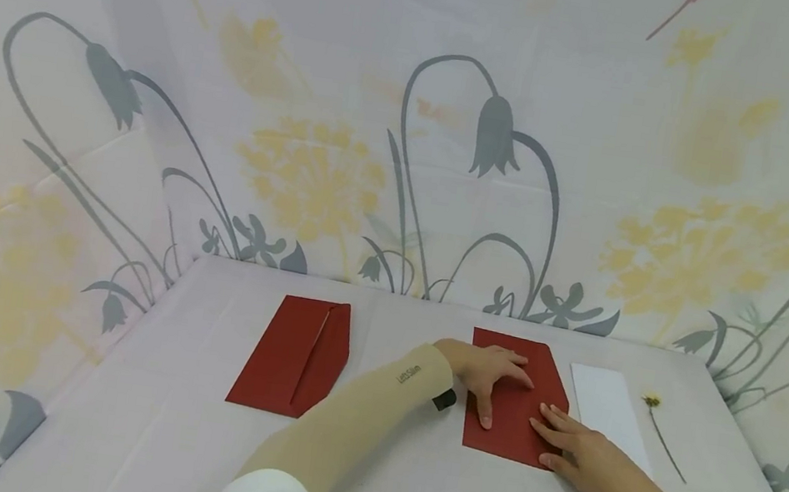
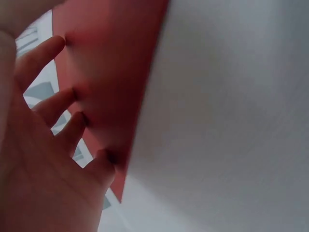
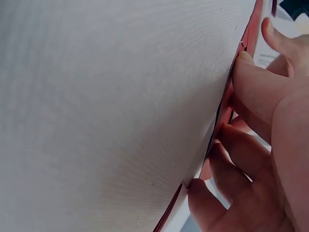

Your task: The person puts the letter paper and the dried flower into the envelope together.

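A red paper envelope lies on the table in front of both hands. My left hand rests on its upper left part, fingers spread and fingertips touching the paper. Seen from the left wrist, those fingertips press on the red surface near one edge. My right hand lies along the envelope's right, pointed side, with fingertips on the paper. In the right wrist view, the right thumb and fingers line up along the red edge, and the left hand shows beyond them.
A second red envelope, its flap folded over, lies to the left beneath the reach of the left arm. Right of the hands are a white card and a yellow flower on a thin stem. Flower-printed cloth hangs behind the white table.
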{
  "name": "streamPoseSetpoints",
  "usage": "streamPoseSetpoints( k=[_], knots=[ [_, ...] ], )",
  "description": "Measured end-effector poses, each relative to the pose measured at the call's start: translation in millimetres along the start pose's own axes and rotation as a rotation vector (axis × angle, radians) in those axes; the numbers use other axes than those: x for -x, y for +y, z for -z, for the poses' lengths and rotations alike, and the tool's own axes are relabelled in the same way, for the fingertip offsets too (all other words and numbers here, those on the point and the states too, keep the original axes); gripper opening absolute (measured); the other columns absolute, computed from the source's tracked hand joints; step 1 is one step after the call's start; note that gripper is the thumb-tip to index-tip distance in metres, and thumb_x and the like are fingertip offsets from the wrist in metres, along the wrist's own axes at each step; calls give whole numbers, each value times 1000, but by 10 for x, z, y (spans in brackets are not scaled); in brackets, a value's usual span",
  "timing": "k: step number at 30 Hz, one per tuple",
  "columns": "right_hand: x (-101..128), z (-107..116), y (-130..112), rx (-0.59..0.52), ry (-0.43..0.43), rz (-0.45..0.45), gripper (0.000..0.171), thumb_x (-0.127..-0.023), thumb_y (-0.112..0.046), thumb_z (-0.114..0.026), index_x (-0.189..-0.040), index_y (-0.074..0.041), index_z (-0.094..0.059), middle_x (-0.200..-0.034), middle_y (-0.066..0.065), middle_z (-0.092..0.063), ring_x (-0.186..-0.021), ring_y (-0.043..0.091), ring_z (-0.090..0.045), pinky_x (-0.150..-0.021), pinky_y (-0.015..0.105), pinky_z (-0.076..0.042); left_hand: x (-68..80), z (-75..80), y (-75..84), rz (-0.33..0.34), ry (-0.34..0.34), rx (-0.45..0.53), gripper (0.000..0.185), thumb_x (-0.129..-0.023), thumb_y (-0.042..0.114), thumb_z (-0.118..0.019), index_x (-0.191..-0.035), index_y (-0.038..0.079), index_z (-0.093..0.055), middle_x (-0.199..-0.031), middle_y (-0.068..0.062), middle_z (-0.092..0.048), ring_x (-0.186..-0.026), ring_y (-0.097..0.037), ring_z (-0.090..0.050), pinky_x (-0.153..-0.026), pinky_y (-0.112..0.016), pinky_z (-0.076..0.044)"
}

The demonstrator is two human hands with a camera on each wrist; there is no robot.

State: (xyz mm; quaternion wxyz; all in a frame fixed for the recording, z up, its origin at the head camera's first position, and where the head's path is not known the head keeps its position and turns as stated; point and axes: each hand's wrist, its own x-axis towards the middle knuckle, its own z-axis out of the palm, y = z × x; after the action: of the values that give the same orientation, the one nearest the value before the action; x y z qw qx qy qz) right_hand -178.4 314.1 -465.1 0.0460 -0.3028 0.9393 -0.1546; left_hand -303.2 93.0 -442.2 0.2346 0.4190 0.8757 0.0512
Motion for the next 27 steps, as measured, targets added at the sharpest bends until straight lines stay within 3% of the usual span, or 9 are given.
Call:
streamPoseSetpoints(
  k=[5,12,16,19,27],
  knots=[
    [-2,-6,-22,45,21,19,46,-92,-25,-71,-132,-3,-63,-144,23,-50,-131,47,-46,-94,53,-48,-13,-65,5,3,61,65,78,-76,55,-81,-145,43,-47,-161,18,-20,-148,-8,-12,-113,-34,-29],
    [5,-7,-9,31,16,24,45,-93,-25,-70,-132,-4,-64,-145,23,-49,-131,47,-45,-95,54,-47,-57,-121,35,-8,125,-28,72,-77,65,-75,-140,40,-52,-159,16,-25,-148,-7,-15,-119,-34,-17],
    [9,-2,-3,12,3,22,46,-93,-29,-70,-133,-7,-64,-146,22,-48,-132,47,-45,-95,55,-47,-103,-157,3,-35,158,-27,59,-77,68,-73,-125,37,-58,-159,14,-27,-149,-9,-14,-120,-37,-12],
    [16,9,4,2,-4,22,47,-94,-32,-69,-134,-8,-63,-147,21,-48,-132,46,-44,-95,55,-47,-121,-163,-3,-39,170,-19,54,-77,69,-72,-115,33,-57,-160,14,-26,-150,-11,-12,-120,-38,-12],
    [32,6,38,-12,-16,39,49,-95,-37,-66,-138,-12,-61,-149,18,-46,-133,45,-44,-96,53,-47,-147,-190,4,-18,157,-10,59,-77,70,-72,-121,35,-55,-161,13,-24,-149,-13,-12,-120,-42,-14]
  ],
)
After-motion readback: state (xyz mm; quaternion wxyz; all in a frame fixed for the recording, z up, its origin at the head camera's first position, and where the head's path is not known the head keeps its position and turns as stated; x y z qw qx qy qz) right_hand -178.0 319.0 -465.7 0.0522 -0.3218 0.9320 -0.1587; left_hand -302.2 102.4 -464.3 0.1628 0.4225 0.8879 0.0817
